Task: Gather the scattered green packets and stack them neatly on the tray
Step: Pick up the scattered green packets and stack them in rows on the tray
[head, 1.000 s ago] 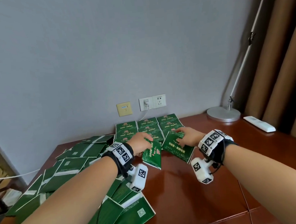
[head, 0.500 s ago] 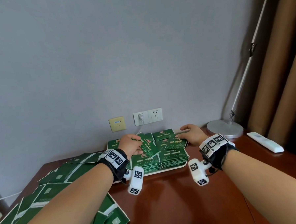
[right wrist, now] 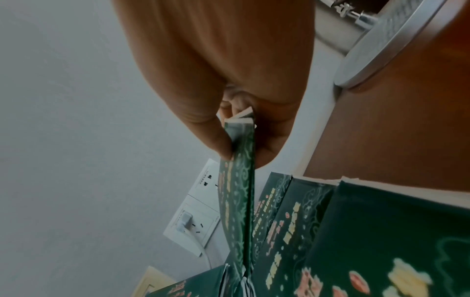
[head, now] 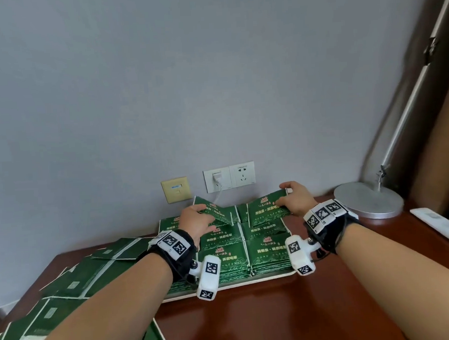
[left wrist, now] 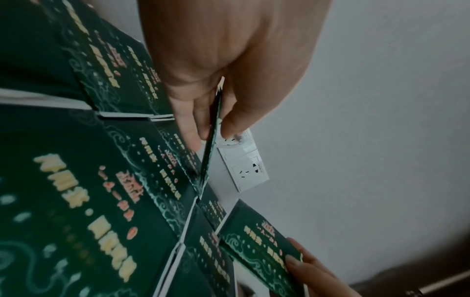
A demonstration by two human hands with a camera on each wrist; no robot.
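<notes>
Red-brown wooden table (head: 265, 321) against a grey wall; scattered green packets (head: 75, 279) overlapping across its left side; white tray (head: 232, 286) near the wall, carrying rows of stacked green packets (head: 268, 250); round lamp base (head: 368, 201) to the right, beside a white remote (head: 439, 223); left hand (head: 195, 220) pinching a tilted packet (head: 215, 213) over the tray's far-left stacks; right hand (head: 295, 197) pinching a second packet (head: 265, 206) over the far-right stack.

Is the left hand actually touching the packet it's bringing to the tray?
Touching. The left wrist view shows the left hand pinching the green packet edge-on between thumb and fingers.
</notes>
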